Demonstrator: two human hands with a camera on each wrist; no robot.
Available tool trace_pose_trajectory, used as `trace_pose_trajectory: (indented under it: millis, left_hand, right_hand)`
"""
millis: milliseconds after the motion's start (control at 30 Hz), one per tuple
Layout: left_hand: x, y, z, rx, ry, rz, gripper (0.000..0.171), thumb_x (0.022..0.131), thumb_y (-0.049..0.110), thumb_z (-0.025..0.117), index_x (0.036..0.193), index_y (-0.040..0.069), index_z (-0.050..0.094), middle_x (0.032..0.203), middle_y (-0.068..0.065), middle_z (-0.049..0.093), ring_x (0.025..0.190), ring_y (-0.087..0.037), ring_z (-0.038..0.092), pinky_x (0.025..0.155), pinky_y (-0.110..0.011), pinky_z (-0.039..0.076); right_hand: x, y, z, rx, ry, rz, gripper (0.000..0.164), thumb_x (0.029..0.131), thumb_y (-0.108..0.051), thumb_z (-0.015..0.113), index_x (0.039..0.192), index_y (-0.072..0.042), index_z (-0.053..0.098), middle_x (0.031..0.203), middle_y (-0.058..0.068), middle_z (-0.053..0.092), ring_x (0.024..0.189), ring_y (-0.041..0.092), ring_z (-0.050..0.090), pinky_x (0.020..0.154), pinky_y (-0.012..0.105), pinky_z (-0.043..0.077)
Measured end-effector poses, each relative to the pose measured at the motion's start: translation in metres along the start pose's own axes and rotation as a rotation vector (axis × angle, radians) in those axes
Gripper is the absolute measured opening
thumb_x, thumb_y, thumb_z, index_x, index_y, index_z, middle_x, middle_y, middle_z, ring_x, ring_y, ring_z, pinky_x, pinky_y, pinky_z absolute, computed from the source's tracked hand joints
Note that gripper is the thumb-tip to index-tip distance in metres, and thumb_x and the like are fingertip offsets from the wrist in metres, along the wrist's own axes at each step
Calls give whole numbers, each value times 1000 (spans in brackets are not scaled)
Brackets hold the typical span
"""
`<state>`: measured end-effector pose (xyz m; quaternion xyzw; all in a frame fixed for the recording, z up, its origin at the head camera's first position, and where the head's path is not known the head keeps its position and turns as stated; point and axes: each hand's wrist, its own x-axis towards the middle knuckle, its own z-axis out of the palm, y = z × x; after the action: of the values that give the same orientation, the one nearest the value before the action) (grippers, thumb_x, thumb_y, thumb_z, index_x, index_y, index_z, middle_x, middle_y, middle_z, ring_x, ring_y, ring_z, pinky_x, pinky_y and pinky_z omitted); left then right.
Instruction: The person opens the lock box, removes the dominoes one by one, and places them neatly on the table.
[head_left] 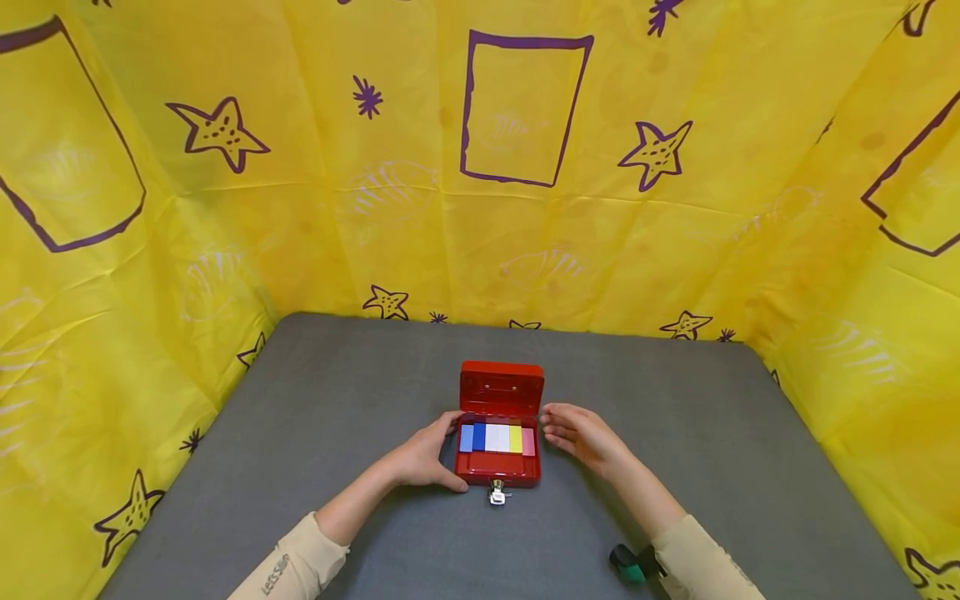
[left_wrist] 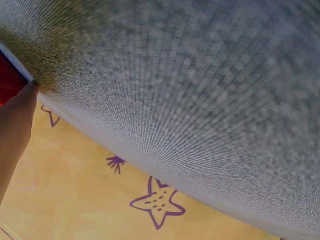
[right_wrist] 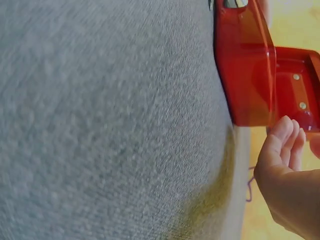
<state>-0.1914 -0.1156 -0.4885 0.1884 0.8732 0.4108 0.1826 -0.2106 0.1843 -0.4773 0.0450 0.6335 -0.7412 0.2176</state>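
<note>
A small red metal cash box (head_left: 472,465) stands on the grey surface with its lid (head_left: 501,385) raised. A row of coloured blocks (head_left: 497,438) lies inside: light blue, dark blue, white, yellow and pink. Silver keys (head_left: 497,495) hang at the lock in front. My left hand (head_left: 422,455) holds the box's left side, thumb at the front corner and fingers toward the back. Only its thumb side (left_wrist: 15,122) shows in the left wrist view. My right hand (head_left: 591,437) is beside the box's right rear, fingers loosely bent, nothing held.
The grey tabletop (head_left: 360,367) spreads around the box. Yellow cloth (head_left: 420,250) with purple starfish drawings walls it in at the back and both sides. A dark and green wrist device (head_left: 628,567) sits by the right sleeve.
</note>
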Motion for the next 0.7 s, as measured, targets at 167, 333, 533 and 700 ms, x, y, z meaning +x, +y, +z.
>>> trace_pose_trajectory:
  millis: [167, 333, 533, 700]
  left_hand:
    - [0, 0, 0, -5, -2, 4, 103, 67, 26, 90, 147, 6, 28, 146, -14, 41, 132, -33, 39, 106, -59, 34]
    - [0, 1, 0, -8, 0, 11, 103, 67, 26, 89, 147, 6, 28, 146, -14, 42, 131, -33, 40, 105, -59, 35]
    - [-1, 0, 0, -9, 3, 8, 104, 67, 26, 89, 148, 7, 27, 145, -14, 42, 130, -33, 40, 104, -59, 36]
    - [0, -1, 0, -3, 2, 11, 104, 67, 28, 89, 148, 7, 27, 145, -14, 42, 130, -33, 40, 104, -58, 36]
  right_hand:
    - [-4, -2, 6, 12, -17, -4, 41, 99, -25, 58, 126, 6, 54, 106, 8, 66, 90, 17, 63, 85, 26, 54]
    - [-6, -4, 13, -8, -13, -4, 43, 98, -26, 60, 127, 5, 55, 115, 15, 65, 95, 21, 63, 87, 28, 53]
    - [-6, -6, 22, -67, -45, -37, 45, 98, -25, 59, 131, 6, 53, 122, 18, 62, 104, 26, 62, 90, 31, 52]
    - [-6, -7, 27, -168, -78, -88, 45, 98, -24, 59, 131, 7, 53, 124, 21, 59, 106, 29, 60, 96, 39, 49]
